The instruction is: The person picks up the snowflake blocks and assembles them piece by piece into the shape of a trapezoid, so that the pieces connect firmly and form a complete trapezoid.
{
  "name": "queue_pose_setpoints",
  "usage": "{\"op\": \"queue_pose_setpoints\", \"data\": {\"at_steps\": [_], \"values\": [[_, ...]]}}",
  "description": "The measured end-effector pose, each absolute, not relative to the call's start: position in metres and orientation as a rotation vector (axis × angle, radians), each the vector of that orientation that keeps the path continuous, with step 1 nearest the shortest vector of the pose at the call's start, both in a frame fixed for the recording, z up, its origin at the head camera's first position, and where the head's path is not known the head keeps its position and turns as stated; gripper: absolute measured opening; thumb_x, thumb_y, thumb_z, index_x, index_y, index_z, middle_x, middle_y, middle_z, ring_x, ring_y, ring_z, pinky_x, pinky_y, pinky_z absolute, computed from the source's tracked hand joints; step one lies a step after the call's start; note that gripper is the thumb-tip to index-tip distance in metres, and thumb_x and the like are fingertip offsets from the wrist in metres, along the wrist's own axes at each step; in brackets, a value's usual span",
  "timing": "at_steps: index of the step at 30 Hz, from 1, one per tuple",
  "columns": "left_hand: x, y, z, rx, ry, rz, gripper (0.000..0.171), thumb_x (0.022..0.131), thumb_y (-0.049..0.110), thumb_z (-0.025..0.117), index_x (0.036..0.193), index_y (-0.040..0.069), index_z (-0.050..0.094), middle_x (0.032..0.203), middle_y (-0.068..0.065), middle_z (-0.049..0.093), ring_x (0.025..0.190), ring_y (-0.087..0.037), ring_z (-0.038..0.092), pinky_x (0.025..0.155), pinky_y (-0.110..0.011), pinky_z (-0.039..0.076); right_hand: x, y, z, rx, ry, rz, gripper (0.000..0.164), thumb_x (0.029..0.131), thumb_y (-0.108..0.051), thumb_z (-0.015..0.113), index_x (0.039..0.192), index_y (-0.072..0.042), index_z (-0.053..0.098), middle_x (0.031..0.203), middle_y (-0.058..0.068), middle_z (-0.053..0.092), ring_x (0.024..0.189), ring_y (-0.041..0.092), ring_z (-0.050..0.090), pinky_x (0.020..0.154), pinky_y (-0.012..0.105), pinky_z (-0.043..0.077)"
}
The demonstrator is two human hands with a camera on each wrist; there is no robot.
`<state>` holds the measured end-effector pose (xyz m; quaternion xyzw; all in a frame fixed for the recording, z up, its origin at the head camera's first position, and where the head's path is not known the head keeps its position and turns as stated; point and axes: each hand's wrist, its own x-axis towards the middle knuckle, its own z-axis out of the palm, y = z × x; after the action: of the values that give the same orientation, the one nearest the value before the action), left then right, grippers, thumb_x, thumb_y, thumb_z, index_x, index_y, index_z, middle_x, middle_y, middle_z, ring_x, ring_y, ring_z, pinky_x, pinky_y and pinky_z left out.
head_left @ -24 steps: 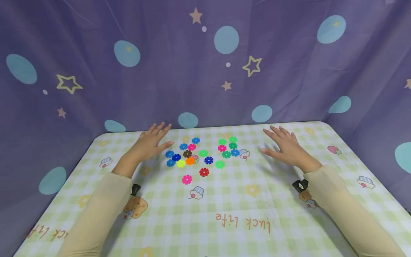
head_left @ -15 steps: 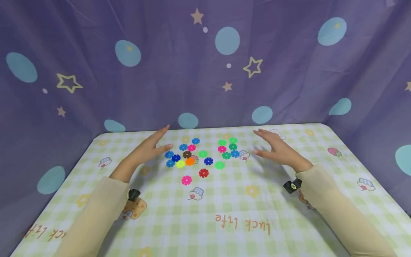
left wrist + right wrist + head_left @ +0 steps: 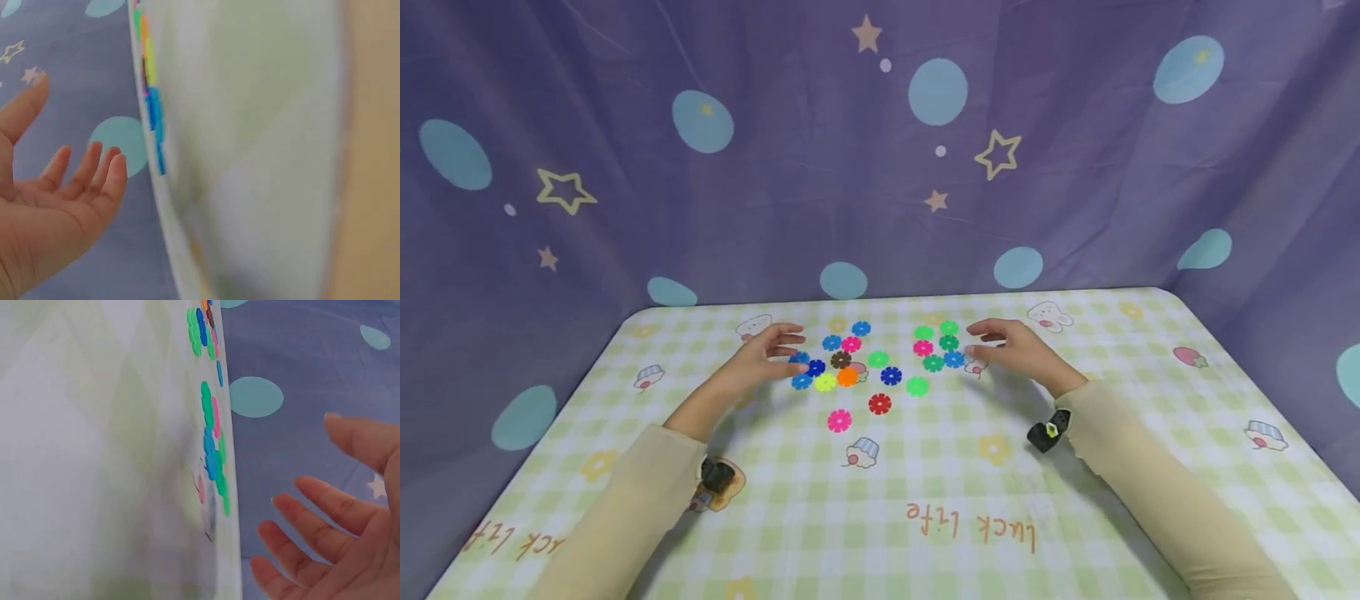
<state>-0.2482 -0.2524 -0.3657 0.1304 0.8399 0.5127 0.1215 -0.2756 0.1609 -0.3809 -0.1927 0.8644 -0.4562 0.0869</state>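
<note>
Several flower-shaped notched plastic discs lie flat on the table in the head view. My left hand (image 3: 752, 362) is at the left end of the larger group, its thumb in front of a blue disc (image 3: 801, 381) and a dark blue disc (image 3: 816, 367). In the left wrist view its fingers are spread, slightly bent, with nothing in them. My right hand (image 3: 1018, 346) is beside the smaller group, close to a blue disc (image 3: 953, 359) and a dark green disc (image 3: 949, 342). The right wrist view shows its fingers loosely bent and holding nothing.
A green-and-white checked tablecloth (image 3: 955, 467) with printed cupcakes and lettering covers the table. Behind it hangs a purple curtain (image 3: 775, 208). Nearer the front lie a pink disc (image 3: 839, 421) and a red disc (image 3: 880, 404). Both wrists wear black camera mounts.
My right hand has moved left and slightly down, up to the smaller group of discs. The left hand has lowered a little toward the blue discs. Both hands' fingers have bent more; the discs stay put.
</note>
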Motion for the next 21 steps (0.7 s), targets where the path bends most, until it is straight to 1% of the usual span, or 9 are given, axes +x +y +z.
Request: {"op": "queue_pose_setpoints", "data": {"at_steps": [3,6,8,10,15,19,21], "values": [[-0.249,-0.251,-0.372,0.252,2.401,1.553,0.058,0.087,0.008,0.067,0.136,-0.003,0.038,0.137,-0.025,0.043,0.123,-0.04,0.044,0.092,-0.034,0.049,-0.28,0.158,-0.387,-0.462,2.544,-1.406,0.042,0.089,-0.019,0.066,0.125,0.0,0.057,0.126,0.017,0.058,0.116,0.031,0.054,0.097,0.042,0.043],[-0.249,-0.252,-0.377,0.192,2.428,1.516,0.049,0.086,0.008,0.068,0.128,-0.007,0.046,0.13,-0.026,0.049,0.114,-0.035,0.051,0.084,-0.025,0.05,-0.283,0.155,-0.391,-0.395,2.475,-1.463,0.041,0.088,-0.016,0.066,0.124,0.001,0.057,0.123,0.018,0.06,0.112,0.028,0.056,0.092,0.036,0.046],[-0.249,-0.254,-0.378,0.184,2.467,1.465,0.043,0.085,0.007,0.069,0.122,-0.008,0.052,0.126,-0.026,0.053,0.107,-0.029,0.054,0.081,-0.023,0.05,-0.283,0.153,-0.393,-0.363,2.443,-1.489,0.042,0.087,-0.016,0.067,0.124,0.001,0.057,0.123,0.018,0.06,0.112,0.028,0.055,0.092,0.035,0.046],[-0.25,-0.257,-0.38,0.195,2.495,1.423,0.039,0.084,0.006,0.069,0.118,-0.008,0.056,0.122,-0.025,0.056,0.102,-0.024,0.057,0.081,-0.023,0.05,-0.284,0.152,-0.394,-0.337,2.422,-1.513,0.043,0.086,-0.016,0.068,0.124,0.0,0.057,0.123,0.017,0.059,0.112,0.027,0.055,0.092,0.036,0.045],[-0.251,-0.265,-0.382,0.182,2.533,1.381,0.035,0.081,0.001,0.071,0.112,-0.01,0.061,0.111,-0.02,0.065,0.092,-0.013,0.061,0.081,-0.021,0.048,-0.288,0.152,-0.399,-0.315,2.375,-1.57,0.044,0.085,-0.012,0.07,0.125,0.0,0.057,0.126,0.017,0.058,0.114,0.03,0.054,0.096,0.039,0.041],[-0.253,-0.27,-0.385,0.129,2.563,1.344,0.031,0.081,0.002,0.072,0.109,-0.007,0.065,0.105,-0.015,0.069,0.089,-0.009,0.061,0.082,-0.021,0.047,-0.294,0.15,-0.404,-0.334,2.344,-1.575,0.049,0.083,-0.009,0.071,0.128,0.0,0.055,0.13,0.017,0.055,0.118,0.032,0.051,0.094,0.035,0.042],[-0.253,-0.272,-0.386,0.133,2.571,1.321,0.031,0.081,0.004,0.072,0.11,-0.005,0.066,0.106,-0.014,0.069,0.089,-0.008,0.061,0.082,-0.021,0.046,-0.295,0.149,-0.406,-0.351,2.341,-1.576,0.049,0.082,-0.007,0.071,0.127,0.001,0.055,0.13,0.018,0.055,0.118,0.032,0.051,0.09,0.03,0.044]]}}
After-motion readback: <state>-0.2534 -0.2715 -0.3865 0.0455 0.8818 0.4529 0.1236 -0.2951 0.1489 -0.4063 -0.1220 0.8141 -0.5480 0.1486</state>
